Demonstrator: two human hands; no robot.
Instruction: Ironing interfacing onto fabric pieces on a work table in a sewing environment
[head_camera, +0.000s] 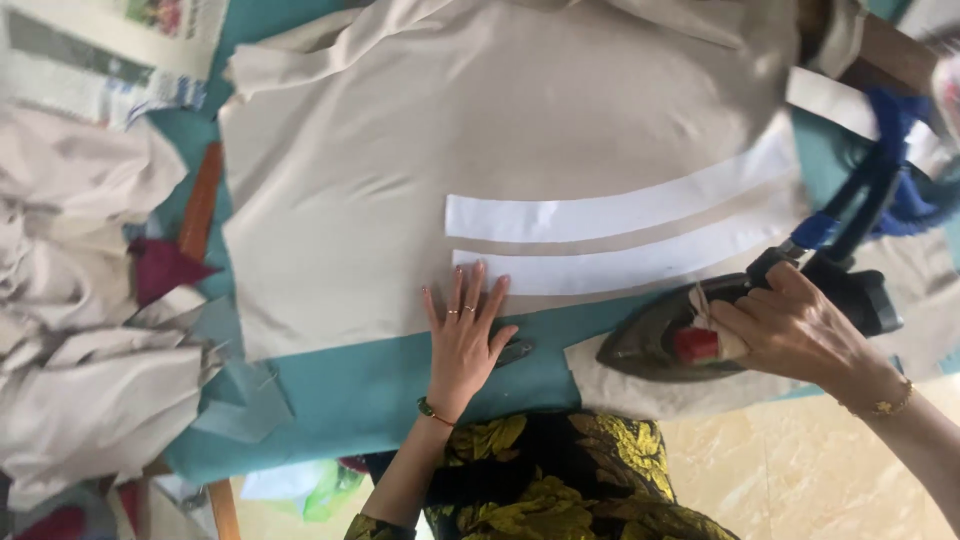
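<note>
My left hand (464, 335) lies flat, fingers spread, on the near edge of a beige cloth (400, 150), its fingertips touching the end of the lower white strip (630, 262). A second white strip (620, 212) curves just above it. My right hand (795, 325) grips the handle of a dark clothes iron (660, 340), which rests on a beige cloth piece (640, 390) at the table's near edge. A small cloth pad with a red patch sits under my fingers on the handle.
The table has a teal cover (370, 385). Crumpled pale fabric (80, 330) is piled at the left, with a maroon scrap (160, 268) and a wooden stick (200, 200). The iron's blue cord (900, 190) loops at the right. Newspaper (100, 50) lies far left.
</note>
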